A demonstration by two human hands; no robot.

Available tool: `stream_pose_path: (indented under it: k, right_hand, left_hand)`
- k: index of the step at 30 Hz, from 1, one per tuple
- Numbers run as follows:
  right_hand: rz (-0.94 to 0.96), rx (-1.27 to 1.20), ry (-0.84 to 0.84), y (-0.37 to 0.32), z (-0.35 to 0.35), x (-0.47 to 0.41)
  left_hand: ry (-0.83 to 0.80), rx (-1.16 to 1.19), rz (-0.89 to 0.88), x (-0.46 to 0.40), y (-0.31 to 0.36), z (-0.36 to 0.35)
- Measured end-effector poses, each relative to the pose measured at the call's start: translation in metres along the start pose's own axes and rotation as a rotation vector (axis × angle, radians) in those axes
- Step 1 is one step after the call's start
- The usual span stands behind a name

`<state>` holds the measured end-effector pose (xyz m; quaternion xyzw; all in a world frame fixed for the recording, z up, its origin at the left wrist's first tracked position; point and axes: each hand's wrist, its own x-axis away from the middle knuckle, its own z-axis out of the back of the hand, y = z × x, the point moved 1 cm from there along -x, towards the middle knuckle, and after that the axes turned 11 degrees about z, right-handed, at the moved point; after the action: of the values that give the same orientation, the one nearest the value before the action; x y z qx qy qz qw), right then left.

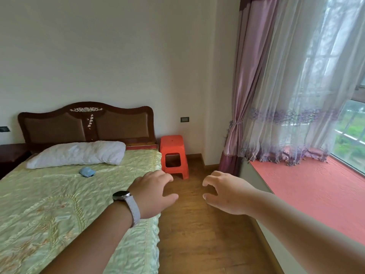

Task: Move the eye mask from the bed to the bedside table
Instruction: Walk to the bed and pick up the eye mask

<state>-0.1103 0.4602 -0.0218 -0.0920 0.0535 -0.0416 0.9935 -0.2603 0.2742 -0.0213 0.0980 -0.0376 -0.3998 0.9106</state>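
A small blue eye mask (87,172) lies on the pale green bedspread of the bed (49,204), just in front of the white pillow (79,154). A dark wooden bedside table (11,155) stands at the bed's far left, partly cut off. My left hand (153,194), with a watch on its wrist, hovers over the bed's right edge, fingers spread and empty. My right hand (227,192) is held out above the wooden floor, fingers curled apart, holding nothing. Both hands are well short of the mask.
An orange plastic stool (172,155) stands beside the headboard on the bed's right. A strip of wooden floor (197,234) runs between the bed and a red window seat (316,194). Purple and sheer curtains (276,95) hang at the right.
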Motion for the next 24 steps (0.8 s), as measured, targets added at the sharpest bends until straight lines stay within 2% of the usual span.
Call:
stream_pose_path:
  k: [11, 24]
  right_hand:
    - [0.097, -0.044, -0.032, 0.094, -0.009, -0.102]
    - [0.293, -0.078, -0.027, 0.251, 0.014, -0.229]
  left_hand:
    - [-0.024, -0.063, 0.114, -0.110, -0.009, -0.018]
    - [0.040, -0.027, 0.299, -0.260, 0.041, -0.018]
